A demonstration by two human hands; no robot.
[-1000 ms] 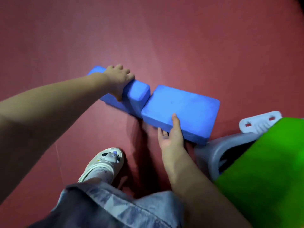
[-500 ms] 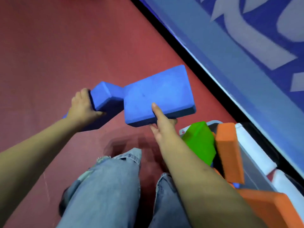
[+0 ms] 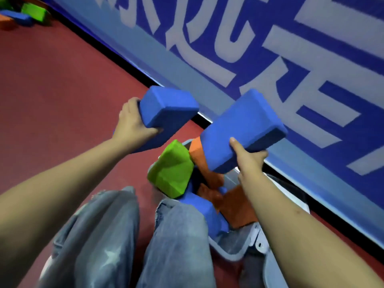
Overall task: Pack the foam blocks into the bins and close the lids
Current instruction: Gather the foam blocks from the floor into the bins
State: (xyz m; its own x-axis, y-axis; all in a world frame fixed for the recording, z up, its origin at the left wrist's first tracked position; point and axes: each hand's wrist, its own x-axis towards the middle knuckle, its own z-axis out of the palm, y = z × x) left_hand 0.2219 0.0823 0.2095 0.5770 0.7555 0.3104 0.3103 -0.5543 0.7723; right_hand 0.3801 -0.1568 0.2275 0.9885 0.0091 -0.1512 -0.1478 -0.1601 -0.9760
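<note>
Both blue blocks now apart above the bin (image 3: 234,253), left hand (image 3: 133,123) gripping one (image 3: 166,109), right hand (image 3: 249,161) the other (image 3: 239,129).

Two royal-blue blocks up, left block (image 3: 166,110) and right block (image 3: 242,129)! Below, a lime-green block (image 3: 172,170), orange blocks (image 3: 205,163) and another blue block (image 3: 202,208) in the grey bin (image 3: 234,249). Red floor (image 3: 62,90), blue banner (image 3: 270,48) with white lettering, faded-blue jeans (image 3: 116,242).
</note>
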